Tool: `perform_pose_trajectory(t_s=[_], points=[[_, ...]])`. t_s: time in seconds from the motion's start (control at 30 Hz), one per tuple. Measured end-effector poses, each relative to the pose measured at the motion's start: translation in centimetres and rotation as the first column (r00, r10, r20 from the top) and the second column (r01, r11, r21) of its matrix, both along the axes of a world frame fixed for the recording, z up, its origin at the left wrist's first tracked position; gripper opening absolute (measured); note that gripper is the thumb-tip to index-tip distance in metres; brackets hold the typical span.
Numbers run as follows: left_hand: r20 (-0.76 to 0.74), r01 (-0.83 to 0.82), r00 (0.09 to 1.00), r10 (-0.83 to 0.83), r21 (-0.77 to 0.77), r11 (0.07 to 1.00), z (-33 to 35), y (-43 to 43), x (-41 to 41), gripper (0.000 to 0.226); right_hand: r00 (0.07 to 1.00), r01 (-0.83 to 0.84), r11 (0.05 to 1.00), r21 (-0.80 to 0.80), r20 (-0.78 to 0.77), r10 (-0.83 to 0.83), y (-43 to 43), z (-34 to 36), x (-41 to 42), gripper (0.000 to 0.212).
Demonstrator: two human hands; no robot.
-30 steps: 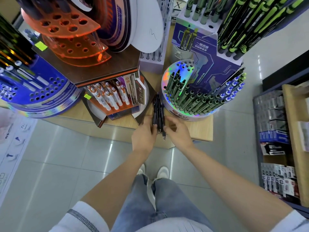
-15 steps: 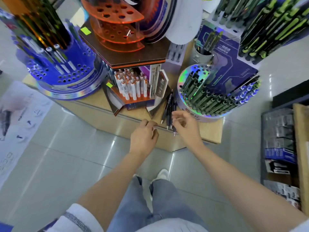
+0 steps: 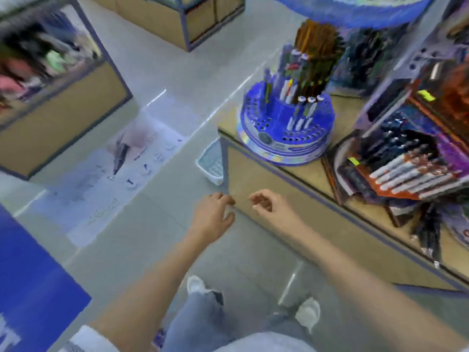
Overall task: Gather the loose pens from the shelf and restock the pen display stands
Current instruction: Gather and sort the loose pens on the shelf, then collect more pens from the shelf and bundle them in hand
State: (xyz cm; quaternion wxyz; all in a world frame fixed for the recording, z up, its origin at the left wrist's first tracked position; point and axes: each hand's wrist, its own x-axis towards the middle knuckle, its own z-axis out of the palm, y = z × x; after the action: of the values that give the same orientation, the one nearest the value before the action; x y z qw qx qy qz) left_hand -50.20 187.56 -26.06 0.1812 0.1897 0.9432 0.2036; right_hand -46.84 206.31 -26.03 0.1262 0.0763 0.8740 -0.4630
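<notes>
The loose pens [image 3: 429,233] lie as a dark bundle on the shelf [image 3: 307,175], far along its front edge on your right, with their tips reaching that edge. The view is blurred, so you cannot count them or tell caps from tips. Expect them to be light, stiff and smooth: round barrels that roll and slide against each other, so a loose grab is likely to scatter them off the edge. Take the bundle round its middle with the fingers wrapped, and keep the other hand under the ends.

Just behind them stands the tiered stand of white pens [image 3: 373,182]. Further left, near the shelf's left corner, sits the round blue stand [image 3: 279,151], with many holes unfilled on its lower ring.

Your left hand [image 3: 213,215] and right hand [image 3: 266,207] hang in front of that left corner, close together, well apart from the pens. Both have loosely curled fingers and appear to hold nothing. A pale basket [image 3: 210,165] sits on the floor beside the corner.
</notes>
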Motion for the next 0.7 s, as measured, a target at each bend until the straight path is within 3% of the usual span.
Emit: perform_pose_trajectory(t_s=[0.17, 0.37, 0.7], points=[[0.047, -0.087, 0.995, 0.088, -0.022, 0.996, 1.2, -12.2, -6.7, 0.047, 0.995, -0.101, 0.992, 0.082, -0.018, 0.103, -10.3, 0.6, -9.2, 0.028], [0.011, -0.139, 0.99, 0.139, -0.009, 0.99, 3.6, -20.0, -16.7, 0.036, 0.989, -0.13, 0.974, 0.186, -0.052, 0.142, -17.0, 3.3, -20.3, 0.021], [-0.062, -0.139, 0.988, 0.139, 0.01, 0.99, 5.5, -23.5, -42.8, 0.033, 0.973, 0.091, 0.973, 0.213, -0.226, -0.041, -20.8, 5.2, -45.4, 0.018]])
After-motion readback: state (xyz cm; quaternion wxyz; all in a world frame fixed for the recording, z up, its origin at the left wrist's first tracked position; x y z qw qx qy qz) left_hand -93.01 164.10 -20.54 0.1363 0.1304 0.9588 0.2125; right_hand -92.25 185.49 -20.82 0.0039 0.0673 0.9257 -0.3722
